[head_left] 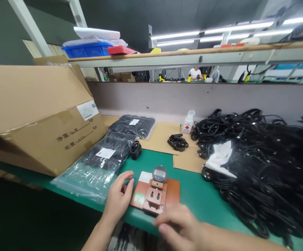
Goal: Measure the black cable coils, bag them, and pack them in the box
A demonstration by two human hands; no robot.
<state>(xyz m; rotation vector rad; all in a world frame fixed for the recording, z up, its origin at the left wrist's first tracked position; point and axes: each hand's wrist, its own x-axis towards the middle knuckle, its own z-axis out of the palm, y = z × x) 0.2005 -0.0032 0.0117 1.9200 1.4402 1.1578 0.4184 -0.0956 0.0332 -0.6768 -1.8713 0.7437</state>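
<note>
A copper-coloured gauge fixture (pixel 155 197) lies on the green mat, with a round digital dial (pixel 159 173) at its back reading 0.000. My left hand (pixel 120 195) is just left of the fixture's base, fingers loosely curled and apart from the thumb, holding nothing. At the front right of the fixture, my right hand (pixel 180 225) is somewhat blurred. Its index finger and thumb point left, slightly apart, and nothing shows between them. Behind my left hand sits a small coiled black cable (pixel 136 150). Another cable bundle (pixel 177 142) rests on cardboard farther back.
Clear bags of black cables (pixel 106 153) lie at left beside a big open carton (pixel 49 136). A large heap of black cables (pixel 266 157) fills the right, with a white cloth (pixel 220 157) on it. A white bottle (pixel 188 122) stands at the back. A shelf (pixel 180 57) spans above.
</note>
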